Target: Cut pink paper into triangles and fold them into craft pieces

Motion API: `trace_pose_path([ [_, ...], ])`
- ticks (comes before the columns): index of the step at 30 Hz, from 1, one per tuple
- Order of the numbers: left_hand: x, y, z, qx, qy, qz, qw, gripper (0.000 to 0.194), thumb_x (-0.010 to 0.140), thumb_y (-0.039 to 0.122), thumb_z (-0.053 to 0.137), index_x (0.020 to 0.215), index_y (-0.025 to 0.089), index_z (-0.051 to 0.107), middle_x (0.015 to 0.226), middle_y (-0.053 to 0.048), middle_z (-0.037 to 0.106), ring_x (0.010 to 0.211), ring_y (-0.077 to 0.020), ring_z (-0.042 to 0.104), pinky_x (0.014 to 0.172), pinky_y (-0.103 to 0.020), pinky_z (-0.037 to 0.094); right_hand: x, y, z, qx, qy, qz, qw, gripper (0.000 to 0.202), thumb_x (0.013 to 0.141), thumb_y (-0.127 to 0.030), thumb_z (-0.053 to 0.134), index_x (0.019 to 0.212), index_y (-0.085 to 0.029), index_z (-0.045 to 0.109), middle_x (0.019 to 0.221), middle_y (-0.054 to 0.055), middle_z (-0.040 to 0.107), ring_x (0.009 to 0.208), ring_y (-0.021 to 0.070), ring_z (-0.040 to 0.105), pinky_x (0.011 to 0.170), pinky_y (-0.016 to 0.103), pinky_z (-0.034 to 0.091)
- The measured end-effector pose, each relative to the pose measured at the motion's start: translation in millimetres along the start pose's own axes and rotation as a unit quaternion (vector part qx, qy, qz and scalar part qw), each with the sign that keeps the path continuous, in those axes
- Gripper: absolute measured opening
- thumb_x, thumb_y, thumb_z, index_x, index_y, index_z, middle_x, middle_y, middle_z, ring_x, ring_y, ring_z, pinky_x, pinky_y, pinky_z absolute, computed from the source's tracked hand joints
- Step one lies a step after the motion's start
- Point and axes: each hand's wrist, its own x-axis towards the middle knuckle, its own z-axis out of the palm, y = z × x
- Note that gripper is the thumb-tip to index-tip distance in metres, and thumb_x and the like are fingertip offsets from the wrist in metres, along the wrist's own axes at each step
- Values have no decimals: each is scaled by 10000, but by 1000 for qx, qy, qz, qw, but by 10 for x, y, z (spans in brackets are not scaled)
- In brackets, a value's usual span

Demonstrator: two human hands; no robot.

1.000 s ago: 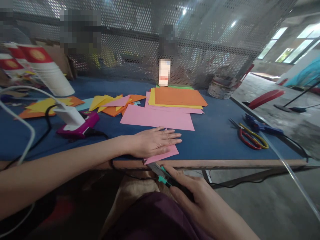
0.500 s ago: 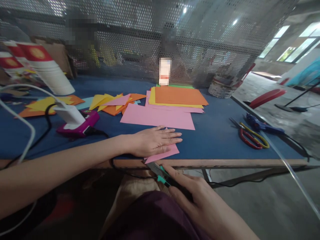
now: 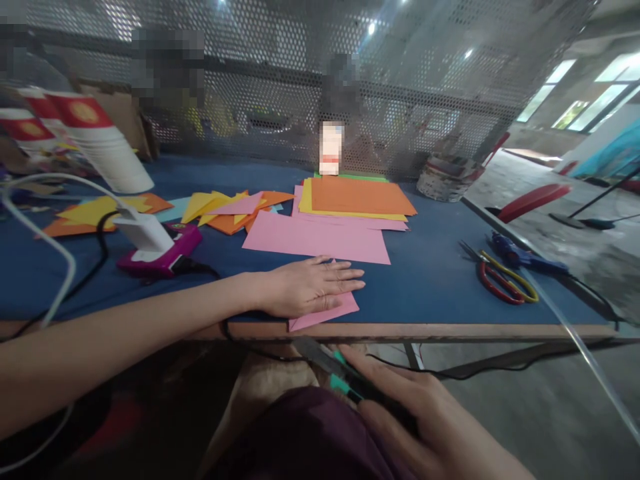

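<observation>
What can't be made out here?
All in the head view:
Middle of the small pink paper: under the left hand.
Handle of the knife: mostly inside the right hand.
Tip of its blade: blurred.
Pale upright object: hidden by pixelation.
Marks on the cups: too small.

My left hand lies flat, palm down, fingers slightly spread, forearm stretched in from the left; my right hand is curled lower down, its grip seemingly closed, though blurred.

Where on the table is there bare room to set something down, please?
The tabletop is bare between the long pink sheet and the red-and-yellow-handled tool. The left side is crowded with coloured paper, a white plug adapter and stacked cups.
</observation>
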Motion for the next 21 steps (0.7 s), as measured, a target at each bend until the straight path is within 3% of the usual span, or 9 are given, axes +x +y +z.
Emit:
trace_pose_path([
  [2, 4, 5, -7, -1, -3, 2, 1000, 494, 1004, 444, 224, 1478, 306, 225, 1560, 43, 223, 1451, -140, 131, 1182, -380, 27, -100, 108, -126, -38, 32, 8, 999, 482, 933, -287, 469, 1411, -328, 419, 1284, -7, 615, 1065, 186, 650, 846, 260, 541],
  [5, 5, 23, -39, -27, 2, 9, 1000, 503, 1004, 439, 237, 1481, 282, 224, 1562, 25, 221, 1448, -135, 144, 1186, -370, 45, -149, 390, -373, -169, 166, 68, 969, 514, 939, -389, 442, 1435, -263, 388, 1176, 51, 680, 965, 240, 691, 730, 306, 571],
  [8, -9, 32, -102, -69, 57, -1, 996, 512, 1000, 421, 263, 1475, 229, 256, 1563, -9, 227, 1440, -124, 175, 1182, -321, 120, -58, 730, -624, -363, 281, 156, 875, 531, 927, -445, 431, 1408, -220, 428, 1178, 125, 661, 938, 333, 679, 657, 398, 554],
  [10, -32, 15, -158, -73, 130, -39, 988, 495, 995, 404, 285, 1437, 186, 334, 1531, -42, 318, 1414, -130, 258, 1164, -302, 185, 41, 942, -751, -443, 289, 201, 825, 499, 955, -402, 344, 1405, -204, 430, 1131, 148, 648, 869, 338, 670, 596, 410, 527],
  [12, -70, -23, -219, -57, 201, -97, 973, 450, 976, 395, 329, 1333, 159, 465, 1418, -71, 483, 1326, -156, 406, 1112, -307, 291, 130, 1121, -832, -459, 285, 196, 818, 479, 956, -328, 306, 1373, -161, 472, 1033, 163, 634, 848, 321, 645, 615, 409, 513],
  [14, -125, -67, -271, -43, 230, -168, 958, 397, 936, 409, 393, 1190, 151, 556, 1254, -87, 595, 1164, -187, 541, 989, -313, 414, 187, 1245, -867, -462, 280, 183, 822, 457, 937, -275, 317, 1325, -146, 519, 1010, 168, 609, 843, 303, 623, 666, 423, 510],
  [19, -267, -85, -303, -23, 110, -271, 956, 552, 723, 611, 618, 1057, 177, 546, 1100, -93, 606, 988, -253, 583, 776, -329, 458, 266, 1133, -765, -457, 271, 148, 834, 446, 928, -403, 396, 1303, -194, 518, 1179, 187, 530, 1065, 414, 509, 782, 586, 454],
  [20, -278, -66, -300, -12, 93, -273, 957, 574, 685, 616, 651, 1042, 180, 542, 1099, -93, 601, 995, -263, 575, 771, -330, 449, 311, 1031, -726, -446, 266, 130, 845, 455, 938, -411, 385, 1325, -197, 491, 1237, 189, 497, 1123, 426, 463, 821, 612, 427],
  [21, -281, -44, -299, -2, 81, -277, 957, 574, 665, 606, 670, 1027, 181, 538, 1091, -92, 601, 991, -268, 572, 760, -327, 440, 377, 911, -689, -393, 244, 76, 883, 455, 943, -367, 391, 1334, -151, 477, 1255, 220, 474, 1157, 443, 418, 849, 653, 381],
])
